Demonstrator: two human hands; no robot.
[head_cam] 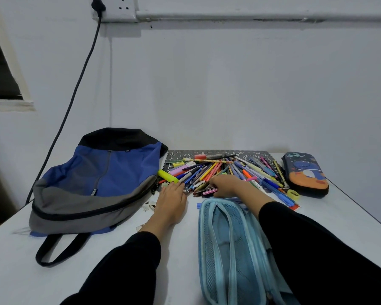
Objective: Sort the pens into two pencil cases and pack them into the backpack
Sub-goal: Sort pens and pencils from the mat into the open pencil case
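A heap of coloured pens and markers (pixel 229 170) lies on a dark patterned mat at the back of the white table. My left hand (pixel 172 199) rests flat on the table, its fingertips touching the left edge of the heap. My right hand (pixel 223 183) lies on the heap's front with fingers curled round some pens. A light blue mesh pencil case (pixel 227 245) lies unzipped in front of me, under my right forearm. A dark pencil case with a cartoon print (pixel 304 172) lies zipped at the far right. A blue and grey backpack (pixel 97 181) lies on the left.
A yellow highlighter (pixel 168 175) lies between the backpack and the heap. A small yellow sharpener (pixel 293 194) sits beside the dark case. A black cable (pixel 79 84) hangs from a wall socket down behind the backpack. The table's right edge runs close to the dark case.
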